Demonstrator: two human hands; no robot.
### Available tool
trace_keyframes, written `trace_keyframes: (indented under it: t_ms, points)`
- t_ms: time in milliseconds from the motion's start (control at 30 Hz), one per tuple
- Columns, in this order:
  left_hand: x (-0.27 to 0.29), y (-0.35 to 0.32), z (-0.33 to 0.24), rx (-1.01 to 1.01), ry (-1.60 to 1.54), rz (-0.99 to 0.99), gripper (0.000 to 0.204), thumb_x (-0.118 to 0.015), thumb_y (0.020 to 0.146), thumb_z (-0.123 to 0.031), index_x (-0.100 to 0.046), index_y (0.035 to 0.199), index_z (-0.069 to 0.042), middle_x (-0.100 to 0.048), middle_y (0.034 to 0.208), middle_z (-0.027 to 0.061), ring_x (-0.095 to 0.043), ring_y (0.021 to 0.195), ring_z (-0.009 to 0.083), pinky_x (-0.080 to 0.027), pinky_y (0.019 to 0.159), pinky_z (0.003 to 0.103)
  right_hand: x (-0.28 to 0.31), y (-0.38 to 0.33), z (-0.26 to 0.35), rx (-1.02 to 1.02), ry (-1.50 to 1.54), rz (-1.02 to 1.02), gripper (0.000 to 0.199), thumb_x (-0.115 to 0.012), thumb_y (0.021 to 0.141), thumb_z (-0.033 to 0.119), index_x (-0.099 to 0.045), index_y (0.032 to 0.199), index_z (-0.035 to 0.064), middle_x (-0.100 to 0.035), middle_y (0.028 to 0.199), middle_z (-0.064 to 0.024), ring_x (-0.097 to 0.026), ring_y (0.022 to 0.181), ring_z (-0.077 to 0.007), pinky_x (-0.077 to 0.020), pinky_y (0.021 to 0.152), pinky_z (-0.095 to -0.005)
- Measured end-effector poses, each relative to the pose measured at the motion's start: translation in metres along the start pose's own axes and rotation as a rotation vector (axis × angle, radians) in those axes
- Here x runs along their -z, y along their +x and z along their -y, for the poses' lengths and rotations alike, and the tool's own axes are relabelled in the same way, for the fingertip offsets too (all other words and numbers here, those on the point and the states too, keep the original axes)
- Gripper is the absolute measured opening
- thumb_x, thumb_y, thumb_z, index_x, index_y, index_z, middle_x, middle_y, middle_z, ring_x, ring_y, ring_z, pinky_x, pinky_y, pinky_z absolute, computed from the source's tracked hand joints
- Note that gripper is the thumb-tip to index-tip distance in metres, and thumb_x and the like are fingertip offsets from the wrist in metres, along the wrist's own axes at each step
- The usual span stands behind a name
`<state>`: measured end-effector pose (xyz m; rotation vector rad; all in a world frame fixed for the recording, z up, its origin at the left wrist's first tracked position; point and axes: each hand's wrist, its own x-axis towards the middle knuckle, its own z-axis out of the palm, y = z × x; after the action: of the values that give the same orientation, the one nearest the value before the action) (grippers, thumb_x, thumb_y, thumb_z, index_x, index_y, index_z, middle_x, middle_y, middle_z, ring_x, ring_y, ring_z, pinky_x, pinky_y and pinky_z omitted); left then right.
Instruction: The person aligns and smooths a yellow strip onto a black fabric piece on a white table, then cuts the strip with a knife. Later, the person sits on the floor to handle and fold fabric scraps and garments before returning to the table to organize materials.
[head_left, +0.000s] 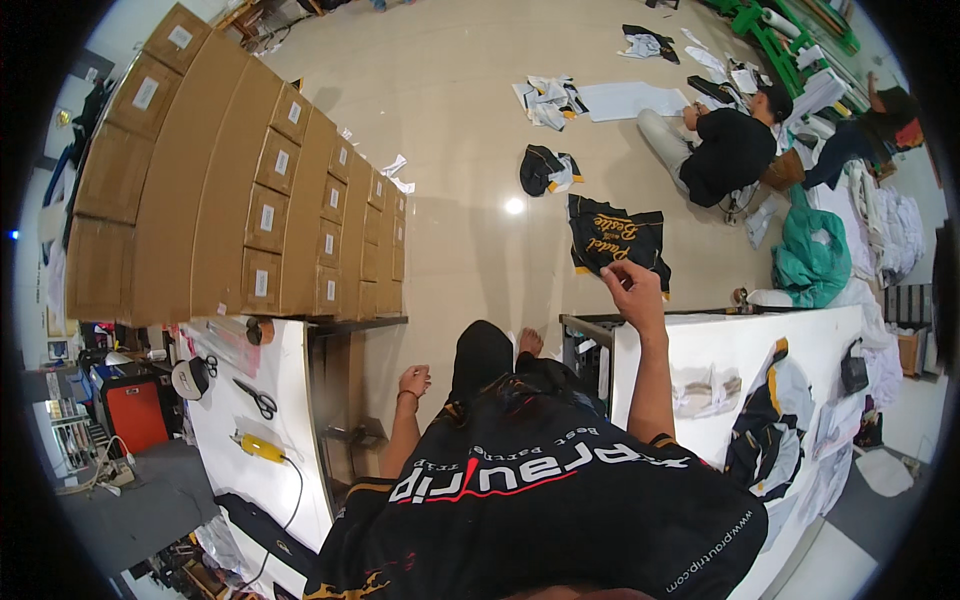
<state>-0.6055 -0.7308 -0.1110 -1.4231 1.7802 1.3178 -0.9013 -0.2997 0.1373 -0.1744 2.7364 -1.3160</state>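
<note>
Your right hand (632,283) at 12 o'clock, fingers pinched on the black jersey (540,480) draped below at 6 | left hand (413,380) loosely curled, empty, beside it | brown cartons (235,190) with white rectangular labels stacked at 10 o'clock.

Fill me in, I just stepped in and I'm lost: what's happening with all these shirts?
A person is handling a black jersey with white and red lettering, draped in front of them. Their right hand is raised, its grip pinching the fabric's upper edge; the left hand hangs in a loose fist beside it. Another black shirt lies on the floor. Two other people sit on the floor among more garments, and stacked cardboard boxes stand at left.
</note>
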Motion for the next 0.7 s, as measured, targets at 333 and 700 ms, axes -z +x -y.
trace_keyframes:
  t_ms: [333, 700]
  points:
    - [-0.014, 0.193, -0.117, -0.479, 1.054, 0.508, 0.043, -0.052, 0.101, -0.040, -0.068, 0.121, -0.006, -0.073, 0.096, 0.0138, -0.071, 0.082, 0.0245, -0.057, 0.073, 0.040, -0.034, 0.125, -0.068, -0.309, -0.200, 0.283, 0.043, -0.074, 0.089, 0.035, -0.067, 0.118, 0.0031, -0.073, 0.092, -0.0173, -0.072, 0.084, -0.0320, -0.0549, 0.078, -0.0415]
    - [0.055, 0.318, -0.529, -0.404, 0.591, 0.078, 0.048, -0.065, 0.090, -0.049, -0.069, 0.117, -0.009, -0.073, 0.099, 0.0138, -0.070, 0.085, 0.0261, -0.055, 0.079, 0.040, -0.113, 0.224, -0.134, -0.686, -0.006, 0.379, 0.040, -0.073, 0.091, 0.033, -0.068, 0.108, -0.0028, -0.070, 0.079, -0.0129, -0.069, 0.066, -0.0198, -0.0543, 0.064, -0.0335]
